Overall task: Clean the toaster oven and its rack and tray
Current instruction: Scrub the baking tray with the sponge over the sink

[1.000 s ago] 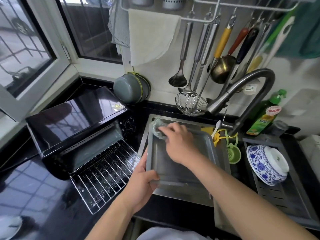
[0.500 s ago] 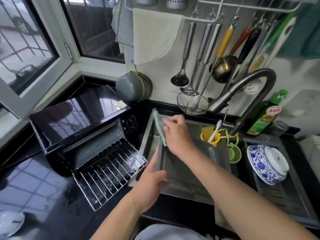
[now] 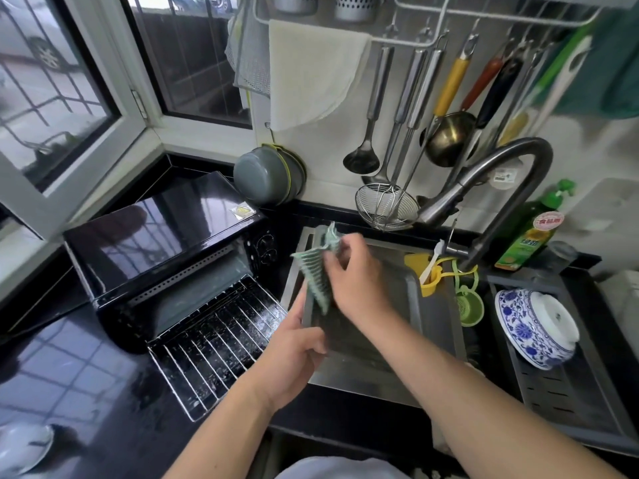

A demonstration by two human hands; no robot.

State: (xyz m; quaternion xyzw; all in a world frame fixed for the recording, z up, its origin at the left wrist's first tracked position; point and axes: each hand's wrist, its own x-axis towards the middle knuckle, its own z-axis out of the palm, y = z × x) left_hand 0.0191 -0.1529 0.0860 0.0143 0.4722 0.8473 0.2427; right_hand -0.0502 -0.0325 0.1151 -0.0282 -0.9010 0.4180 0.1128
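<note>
A black counter surrounds the sink [image 3: 297, 271]. Over the basin the tray [image 3: 387, 299] stands tilted, long axis running away from the person. The left hand [image 3: 294, 354] grips its near-left corner. The right hand [image 3: 356, 281], fingers curled round the cloth [image 3: 316, 271], presses it against the tray's left rim. The oven [image 3: 166, 257] and rack [image 3: 214, 344] lie left.

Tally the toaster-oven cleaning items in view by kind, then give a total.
Toaster oven: 1
Rack: 1
Tray: 1
Cloth: 1
Total: 4
</note>
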